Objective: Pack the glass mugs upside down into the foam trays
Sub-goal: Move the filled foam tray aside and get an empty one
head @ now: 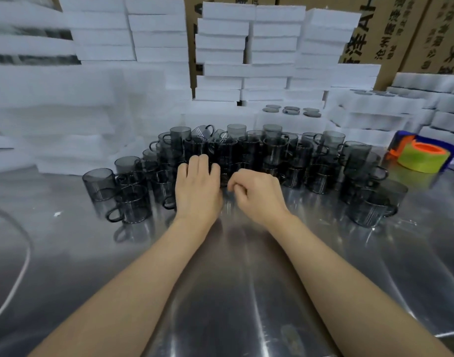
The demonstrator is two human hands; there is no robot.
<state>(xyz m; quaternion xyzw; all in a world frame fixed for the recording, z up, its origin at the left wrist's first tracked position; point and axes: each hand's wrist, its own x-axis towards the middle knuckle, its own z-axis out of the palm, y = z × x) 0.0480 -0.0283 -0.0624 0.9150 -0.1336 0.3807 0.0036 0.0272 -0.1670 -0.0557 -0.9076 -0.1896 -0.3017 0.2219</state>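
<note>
Left grip (197, 184) laid on the front row of the glass mugs (332, 140), fingers nearly straight, clasping nothing. Right grip (256, 191) just beside it, fingers curled at the mugs' near edge; whether grasping anything, impossible to tell. Mugs crowded and stacked mid-worktop (246, 279). Behind the mugs, foam trays (290, 122) piled high; right of the mugs, a tape roll (421, 159); furthest behind, cardboard boxes (390, 27).
</note>
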